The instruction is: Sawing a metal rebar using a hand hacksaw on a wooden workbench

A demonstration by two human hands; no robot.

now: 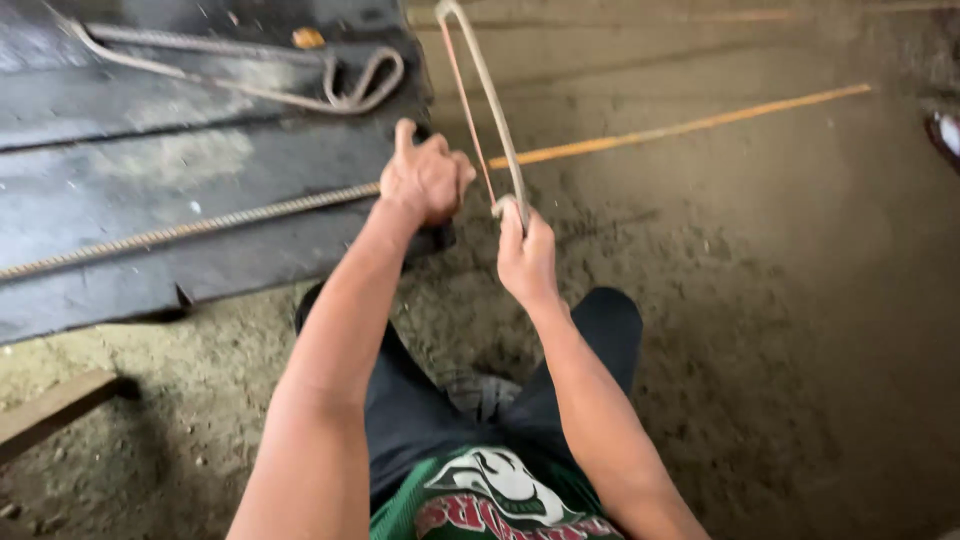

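We had a long steel bar, ribbed and rusty, lying across a dark slab that served as our bench. It ran from the left edge of the view up toward the right, passed over the slab's right edge and carried on above the dirt floor, where its far stretch looked orange. Our left hand was closed in a fist around the bar right at the slab's edge, thumb sticking up. Our right hand was clamped on the handle end of a hacksaw. The saw's frame stood tilted, reaching up and away from us to the top of the view, with its thin blade running alongside the frame. It crossed the bar just to the right of our left fist; we could not tell whether the blade actually touched the metal. The two hands sat near each other, a little apart.

On the far part of the slab lay a bent piece of bar, curled into a loop at its right end. A wooden plank lay on the dirt at the lower left.
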